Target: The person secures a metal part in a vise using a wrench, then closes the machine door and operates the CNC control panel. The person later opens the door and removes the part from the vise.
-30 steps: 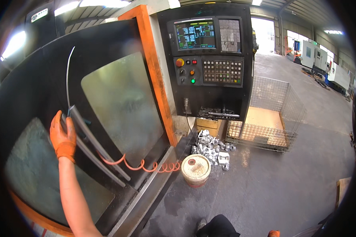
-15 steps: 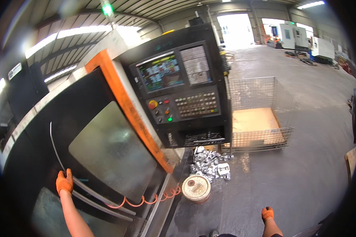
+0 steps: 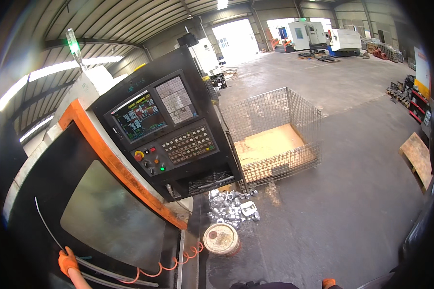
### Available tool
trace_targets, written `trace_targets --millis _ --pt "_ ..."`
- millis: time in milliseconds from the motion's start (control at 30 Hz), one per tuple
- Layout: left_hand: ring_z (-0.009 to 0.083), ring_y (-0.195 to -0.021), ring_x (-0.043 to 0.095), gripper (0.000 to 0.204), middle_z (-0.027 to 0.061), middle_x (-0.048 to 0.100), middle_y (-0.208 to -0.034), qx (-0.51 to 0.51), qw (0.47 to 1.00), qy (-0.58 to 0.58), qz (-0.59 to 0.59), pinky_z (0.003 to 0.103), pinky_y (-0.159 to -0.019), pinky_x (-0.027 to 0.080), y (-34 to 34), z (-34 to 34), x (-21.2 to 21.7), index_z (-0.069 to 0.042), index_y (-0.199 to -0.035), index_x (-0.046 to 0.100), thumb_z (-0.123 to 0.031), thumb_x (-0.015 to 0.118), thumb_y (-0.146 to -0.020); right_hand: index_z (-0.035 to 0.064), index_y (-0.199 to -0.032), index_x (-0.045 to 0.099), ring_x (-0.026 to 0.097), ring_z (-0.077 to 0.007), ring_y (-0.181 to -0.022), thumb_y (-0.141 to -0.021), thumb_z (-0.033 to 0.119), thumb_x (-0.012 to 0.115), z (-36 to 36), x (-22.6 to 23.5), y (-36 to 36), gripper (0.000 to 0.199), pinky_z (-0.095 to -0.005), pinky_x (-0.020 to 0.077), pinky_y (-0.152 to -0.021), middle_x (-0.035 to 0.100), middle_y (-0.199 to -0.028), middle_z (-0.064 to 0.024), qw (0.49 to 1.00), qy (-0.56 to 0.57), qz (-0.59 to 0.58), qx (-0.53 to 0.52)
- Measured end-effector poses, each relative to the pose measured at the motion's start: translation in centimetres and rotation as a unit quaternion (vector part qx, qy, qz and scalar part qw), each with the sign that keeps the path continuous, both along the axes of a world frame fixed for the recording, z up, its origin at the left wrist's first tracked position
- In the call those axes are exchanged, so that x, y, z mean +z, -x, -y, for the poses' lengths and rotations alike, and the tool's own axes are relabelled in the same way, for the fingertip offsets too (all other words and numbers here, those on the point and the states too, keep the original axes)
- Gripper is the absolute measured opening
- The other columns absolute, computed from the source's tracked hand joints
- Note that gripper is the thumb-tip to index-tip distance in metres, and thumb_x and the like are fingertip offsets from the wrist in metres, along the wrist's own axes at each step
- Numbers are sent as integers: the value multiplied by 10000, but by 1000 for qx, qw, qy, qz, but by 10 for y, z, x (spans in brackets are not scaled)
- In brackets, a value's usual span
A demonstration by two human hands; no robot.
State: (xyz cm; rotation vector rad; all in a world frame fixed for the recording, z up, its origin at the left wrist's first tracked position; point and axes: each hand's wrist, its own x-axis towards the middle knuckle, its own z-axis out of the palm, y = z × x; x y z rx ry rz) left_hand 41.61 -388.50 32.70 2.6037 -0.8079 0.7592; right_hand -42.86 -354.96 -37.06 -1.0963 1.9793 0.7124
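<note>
My left hand (image 3: 68,261), in an orange glove, is closed around the long metal door handle (image 3: 47,225) on the machine's black sliding door. A large window (image 3: 112,212) is set in that door, with an orange-painted frame edge (image 3: 125,166) beside it. At the bottom edge, right of my body, only the orange-gloved top of my right hand (image 3: 329,283) shows; its fingers cannot be made out. Right of the door stands the control panel (image 3: 171,130) with a lit screen and many keys. A coiled orange air hose (image 3: 169,265) runs past the handle's lower end.
A round, stained drum (image 3: 221,239) stands on the floor before a pile of shiny metal parts (image 3: 229,208). Behind them is a wire mesh cage (image 3: 304,108) with a tan sheet on its bottom. A wooden board (image 3: 417,161) leans at far right; other machines (image 3: 345,43) stand far back.
My view has swung to the right, so the machine and panel sit further left. My left hand stays on the handle. My right hand has dropped mostly out of the picture.
</note>
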Motion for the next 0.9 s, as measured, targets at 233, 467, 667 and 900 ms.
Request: trace_targets --millis 233,467,667,900 --pt "429 -1030 633 589 236 677 -1092 -12 1000 13 16 477 -861 508 -23 6 -16 -18 -1147 637 -549 453 -970 181 -1146 706 637 -231 -1157 -817 349 688 -9 2 0 370 -448 516 -931 684 -1208 -85 1000 4 -18 7" --pt "447 -1003 633 614 254 678 -1062 -3 999 21 25 484 -852 509 -1 -5 -7 -12 -1161 640 -562 443 -971 88 -1147 685 619 -325 -1165 -864 257 610 124 59 -6 338 -417 479 -979 669 -1216 -152 903 241 -31 -353" --pt "450 -973 639 622 258 684 -1023 -22 998 44 45 494 -837 510 4 -4 -10 -3 -1146 651 -562 441 -971 57 -1197 638 609 -370 -1159 -884 263 591 156 97 -24 378 -429 458 -994 649 -1220 -212 815 282 8 -506" --pt "450 -967 638 628 266 683 -1006 -30 997 53 47 486 -826 507 11 1 -12 14 -1130 658 -554 440 -976 185 -1189 699 616 -185 -1196 -929 224 555 106 44 -14 300 -381 467 -969 673 -1253 -17 979 27 -107 173"
